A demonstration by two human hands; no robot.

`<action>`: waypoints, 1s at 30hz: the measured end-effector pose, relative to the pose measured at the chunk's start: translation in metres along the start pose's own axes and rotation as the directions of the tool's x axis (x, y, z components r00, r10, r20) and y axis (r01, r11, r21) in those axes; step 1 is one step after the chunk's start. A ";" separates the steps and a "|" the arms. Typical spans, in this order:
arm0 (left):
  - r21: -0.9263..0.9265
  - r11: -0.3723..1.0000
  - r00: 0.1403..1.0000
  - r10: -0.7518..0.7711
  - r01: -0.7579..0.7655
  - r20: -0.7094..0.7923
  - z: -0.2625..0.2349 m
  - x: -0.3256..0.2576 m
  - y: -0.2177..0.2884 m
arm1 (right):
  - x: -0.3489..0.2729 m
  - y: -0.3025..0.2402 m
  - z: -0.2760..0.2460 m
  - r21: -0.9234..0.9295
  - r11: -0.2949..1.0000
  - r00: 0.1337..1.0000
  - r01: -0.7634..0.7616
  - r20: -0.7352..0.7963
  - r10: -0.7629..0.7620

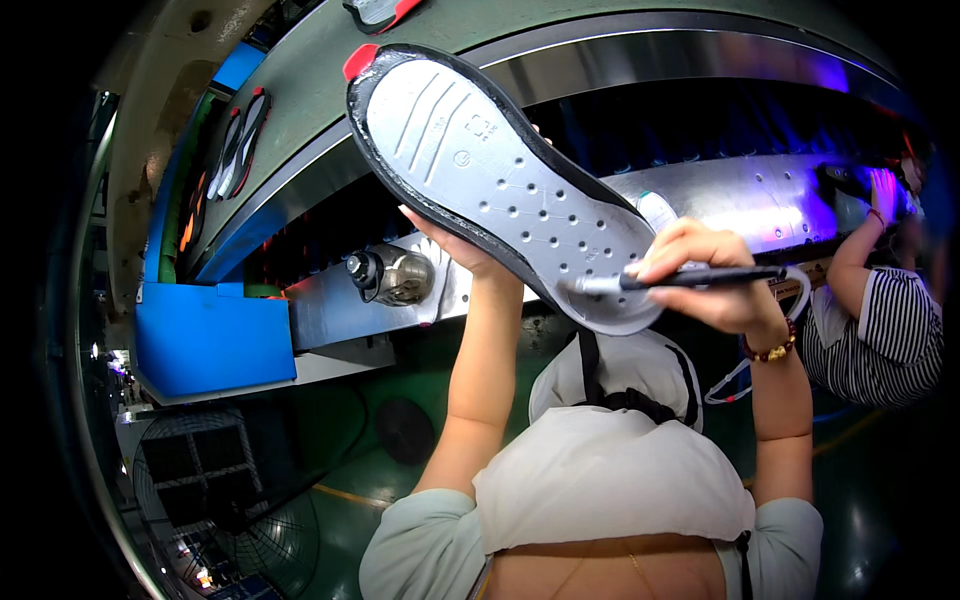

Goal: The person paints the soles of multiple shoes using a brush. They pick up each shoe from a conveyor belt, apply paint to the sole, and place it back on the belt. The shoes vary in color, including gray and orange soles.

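A shoe sole [545, 205] with a grey dotted inner face, a black rim and a red tip is held tilted up in front of me. My left hand [455, 240] grips its edge from beneath, most of its fingers hidden behind it. In my right hand [705, 275] is a black-handled brush [715, 278], pinched between thumb and fingers. Its pale bristles lie against the grey face near the sole's lower end. From the back of the handle a white tube [802, 295] bends downward.
Ahead curves a green conveyor belt [300, 80] with more soles [240, 145] at left. A metal bottle [400, 275] stands on the steel ledge [330, 305]. A blue box-shaped housing [215, 335] and a floor fan [230, 490] are leftward. Another person in stripes [875, 335] works at right under violet light.
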State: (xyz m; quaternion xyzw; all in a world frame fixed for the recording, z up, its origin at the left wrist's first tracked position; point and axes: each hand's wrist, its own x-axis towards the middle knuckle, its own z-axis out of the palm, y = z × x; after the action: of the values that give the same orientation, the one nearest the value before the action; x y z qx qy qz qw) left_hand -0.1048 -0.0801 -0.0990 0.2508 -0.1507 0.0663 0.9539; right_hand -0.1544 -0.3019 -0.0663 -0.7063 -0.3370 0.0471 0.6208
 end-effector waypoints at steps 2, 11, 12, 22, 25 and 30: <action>-0.008 1.000 1.000 -0.002 0.002 0.019 0.003 0.000 0.002 | -0.007 -0.003 0.003 -0.031 0.999 0.995 0.035 0.097 -0.031; 0.047 0.996 0.987 0.084 -0.078 -0.139 -0.011 0.004 0.009 | -0.018 0.012 -0.008 0.148 0.989 0.993 0.000 0.115 -0.018; 0.052 0.997 0.990 0.064 -0.058 -0.129 -0.006 0.004 0.009 | -0.021 0.015 -0.012 0.323 0.946 0.996 -0.036 0.085 0.009; 0.014 0.986 0.980 -0.163 0.166 -0.117 -0.022 -0.049 -0.023 | -0.010 0.005 0.019 0.749 0.619 0.910 -0.235 -0.056 0.412; -0.210 0.933 0.950 -0.309 0.292 -0.053 -0.017 -0.041 -0.012 | -0.013 0.002 0.027 0.486 0.846 0.966 -0.220 -0.012 0.258; -0.159 0.902 0.915 -0.404 0.401 0.015 -0.001 -0.029 0.003 | -0.006 -0.001 0.004 0.567 0.800 0.980 -0.195 0.150 0.133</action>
State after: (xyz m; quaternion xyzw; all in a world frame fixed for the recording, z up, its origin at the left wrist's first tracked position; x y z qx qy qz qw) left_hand -0.1325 -0.0787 -0.1074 0.1994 -0.0915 -0.1419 0.9653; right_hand -0.1611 -0.3015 -0.0683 -0.5073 -0.2758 0.2372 0.7813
